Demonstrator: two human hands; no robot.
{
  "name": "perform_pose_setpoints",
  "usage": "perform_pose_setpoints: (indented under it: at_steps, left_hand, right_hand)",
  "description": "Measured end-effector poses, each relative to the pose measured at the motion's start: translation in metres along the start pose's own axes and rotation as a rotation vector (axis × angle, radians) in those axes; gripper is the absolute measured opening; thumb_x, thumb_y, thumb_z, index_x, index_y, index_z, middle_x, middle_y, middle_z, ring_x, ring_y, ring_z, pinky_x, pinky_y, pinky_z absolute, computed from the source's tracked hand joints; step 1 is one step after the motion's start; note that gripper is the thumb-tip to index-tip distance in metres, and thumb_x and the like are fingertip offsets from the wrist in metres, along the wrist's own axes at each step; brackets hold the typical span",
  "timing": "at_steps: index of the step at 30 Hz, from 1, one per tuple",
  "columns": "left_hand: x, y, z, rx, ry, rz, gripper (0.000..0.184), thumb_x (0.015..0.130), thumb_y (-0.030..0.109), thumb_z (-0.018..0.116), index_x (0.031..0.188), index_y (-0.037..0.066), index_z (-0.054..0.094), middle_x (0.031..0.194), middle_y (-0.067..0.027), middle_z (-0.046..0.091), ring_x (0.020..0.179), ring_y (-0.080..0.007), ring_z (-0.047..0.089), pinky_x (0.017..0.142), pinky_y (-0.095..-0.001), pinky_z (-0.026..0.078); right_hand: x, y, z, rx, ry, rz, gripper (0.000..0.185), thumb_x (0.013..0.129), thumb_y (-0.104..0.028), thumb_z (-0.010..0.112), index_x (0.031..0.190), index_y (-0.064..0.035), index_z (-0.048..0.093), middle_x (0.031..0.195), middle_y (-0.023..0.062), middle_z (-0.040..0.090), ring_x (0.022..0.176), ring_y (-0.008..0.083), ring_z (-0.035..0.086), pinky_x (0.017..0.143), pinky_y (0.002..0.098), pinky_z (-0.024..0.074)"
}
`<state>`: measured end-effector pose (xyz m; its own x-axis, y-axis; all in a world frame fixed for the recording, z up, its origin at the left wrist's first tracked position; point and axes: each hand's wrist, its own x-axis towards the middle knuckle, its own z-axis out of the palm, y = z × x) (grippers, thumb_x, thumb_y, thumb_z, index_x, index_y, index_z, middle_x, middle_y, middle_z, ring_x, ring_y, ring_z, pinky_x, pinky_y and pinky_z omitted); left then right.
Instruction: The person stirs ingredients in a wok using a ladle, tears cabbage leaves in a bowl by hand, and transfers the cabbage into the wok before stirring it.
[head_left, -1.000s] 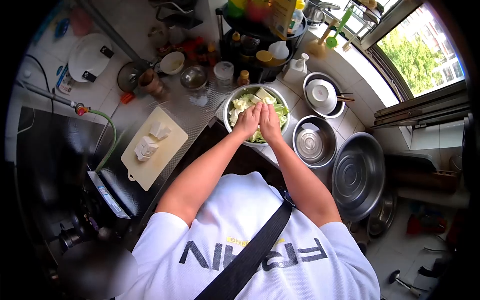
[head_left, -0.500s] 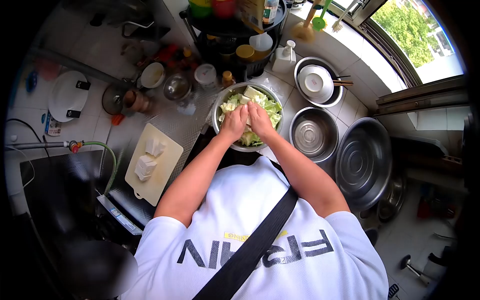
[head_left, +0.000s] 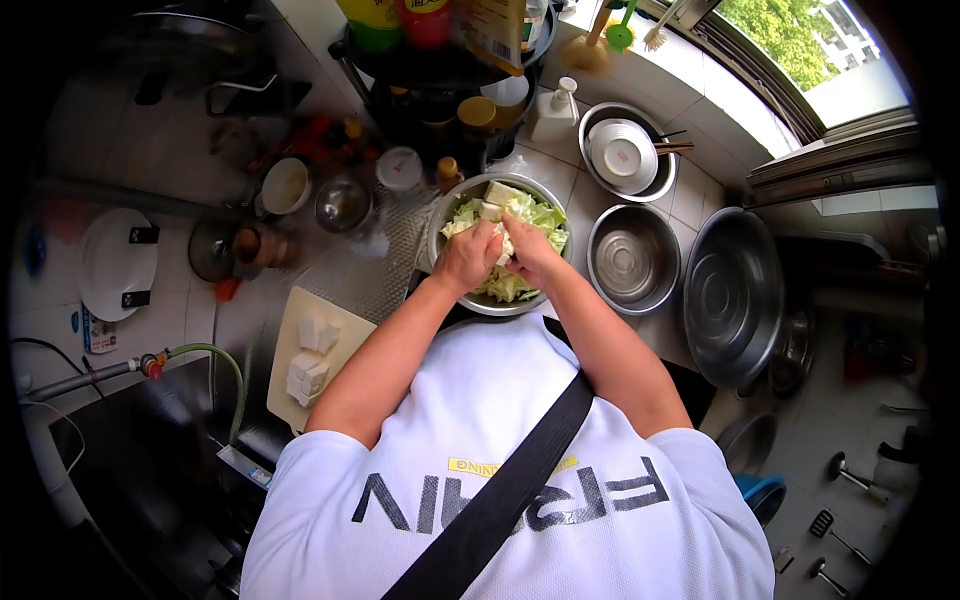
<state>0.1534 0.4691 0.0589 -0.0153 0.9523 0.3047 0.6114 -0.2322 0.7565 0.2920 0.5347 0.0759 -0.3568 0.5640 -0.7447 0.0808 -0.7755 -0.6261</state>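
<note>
A steel bowl holds torn cabbage, with white tofu-like chunks on top at its far side. Over the middle of the bowl, my left hand is closed with curled fingers. Close beside it, my right hand is bent inward, its fingers closed too. Between the two hands shows a pale white piece that both seem to grip; whether it is tofu or cabbage I cannot tell. My fingertips are partly hidden among the leaves.
To the left, a cutting board bears white blocks. On the right stand an empty steel basin, a larger basin and a basin with stacked white bowls. A black rack with bottles rises behind the bowl.
My hands were flatter and side by side over the cabbage; now their fingers are curled in around the pale piece. White chunks at the far side show more. The whole view has shifted slightly.
</note>
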Motion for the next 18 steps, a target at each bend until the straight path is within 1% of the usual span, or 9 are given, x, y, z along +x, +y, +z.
perform_pose_setpoints:
  at_steps: [3, 6, 7, 10, 13, 16, 18]
  left_hand:
    - [0.0, -0.002, 0.001, -0.005, 0.051, 0.0, 0.023, 0.1, 0.023, 0.051, 0.09, 0.002, 0.054, 0.076, -0.0232, 0.064, 0.076, -0.0464, 0.062, 0.066, -0.0512, 0.05]
    - [0.002, 0.0, 0.01, -0.103, 0.26, -0.354, 0.029, 0.103, 0.025, 0.047, 0.091, 0.0, 0.055, 0.076, -0.0226, 0.062, 0.076, -0.0455, 0.061, 0.065, -0.0502, 0.046]
    - [0.003, -0.001, 0.01, -0.116, 0.256, -0.449, 0.03, 0.103, 0.025, 0.046, 0.088, -0.001, 0.054, 0.075, -0.0229, 0.062, 0.075, -0.0457, 0.061, 0.064, -0.05, 0.045]
    - [0.004, -0.004, 0.006, -0.066, 0.161, -0.248, 0.029, 0.103, 0.023, 0.046, 0.089, -0.001, 0.054, 0.075, -0.0242, 0.061, 0.074, -0.0458, 0.061, 0.063, -0.0501, 0.044]
    - [0.006, -0.008, 0.007, -0.05, 0.169, -0.249, 0.028, 0.103, 0.023, 0.046, 0.089, 0.0, 0.054, 0.076, -0.0251, 0.061, 0.074, -0.0458, 0.061, 0.063, -0.0507, 0.044]
    - [0.006, -0.004, 0.005, -0.092, 0.192, -0.21, 0.028, 0.103, 0.023, 0.046, 0.089, 0.0, 0.054, 0.077, -0.0253, 0.061, 0.074, -0.0466, 0.06, 0.063, -0.0515, 0.044]
    - [0.005, -0.001, 0.007, -0.11, 0.18, -0.288, 0.027, 0.102, 0.023, 0.047, 0.089, 0.001, 0.054, 0.078, -0.0255, 0.062, 0.075, -0.047, 0.061, 0.065, -0.0528, 0.046]
  right_hand:
    - [0.011, 0.007, 0.0, -0.144, 0.118, -0.173, 0.036, 0.101, -0.043, 0.054, 0.097, -0.0074, 0.06, 0.068, -0.0001, 0.052, 0.052, 0.0115, 0.045, 0.049, 0.0264, 0.0395]
    - [0.018, 0.007, 0.001, -0.359, 0.375, -0.453, 0.045, 0.1, -0.041, 0.053, 0.086, 0.0006, 0.061, 0.072, 0.0142, 0.068, 0.06, 0.0216, 0.065, 0.058, 0.0371, 0.0503]
    - [0.005, -0.001, 0.004, -0.524, 0.487, -0.533, 0.041, 0.099, -0.036, 0.054, 0.088, 0.0028, 0.063, 0.074, 0.0231, 0.069, 0.07, 0.0302, 0.07, 0.065, 0.0422, 0.0522]
    - [0.015, 0.007, -0.005, -0.814, 0.425, -0.604, 0.037, 0.098, -0.034, 0.053, 0.09, 0.0001, 0.065, 0.083, 0.0229, 0.07, 0.076, 0.0381, 0.068, 0.069, 0.0469, 0.0526]
    - [0.0, 0.006, -0.006, -1.044, 0.476, -0.778, 0.037, 0.098, -0.036, 0.051, 0.091, -0.0034, 0.067, 0.093, 0.0218, 0.07, 0.081, 0.0434, 0.066, 0.073, 0.0501, 0.0526]
    - [-0.031, -0.009, 0.0, -1.128, 0.526, -0.811, 0.04, 0.099, -0.04, 0.049, 0.094, -0.0047, 0.066, 0.101, 0.0216, 0.068, 0.086, 0.0457, 0.064, 0.077, 0.0525, 0.0519]
    - [-0.038, -0.015, 0.003, -1.111, 0.504, -0.796, 0.041, 0.1, -0.04, 0.047, 0.092, -0.0038, 0.065, 0.099, 0.0236, 0.068, 0.087, 0.0483, 0.063, 0.078, 0.0544, 0.0503]
